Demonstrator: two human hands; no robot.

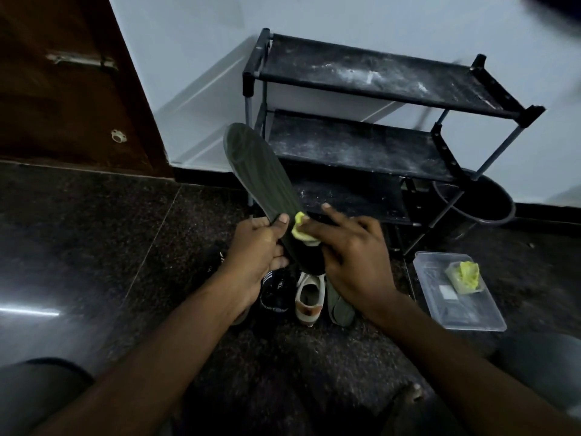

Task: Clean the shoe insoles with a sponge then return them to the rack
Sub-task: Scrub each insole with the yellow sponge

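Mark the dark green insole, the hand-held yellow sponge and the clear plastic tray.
dark green insole (254, 165): head view, upper face.
yellow sponge (300, 231): head view, exposed edge.
clear plastic tray (468, 313): head view, bare base.

Your rack (361, 143) stands against the wall (345, 20) ahead, with shoes (309, 297) on the floor (94, 231) before it. Right of the shoes lies a tray (471, 316). A bucket (503, 196) sits behind the tray, at the rack's right end.

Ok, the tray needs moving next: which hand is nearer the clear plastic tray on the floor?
Right. The right hand, holding a yellow sponge against the dark green insole, is left of the clear plastic tray; the left hand grips the insole farther left.
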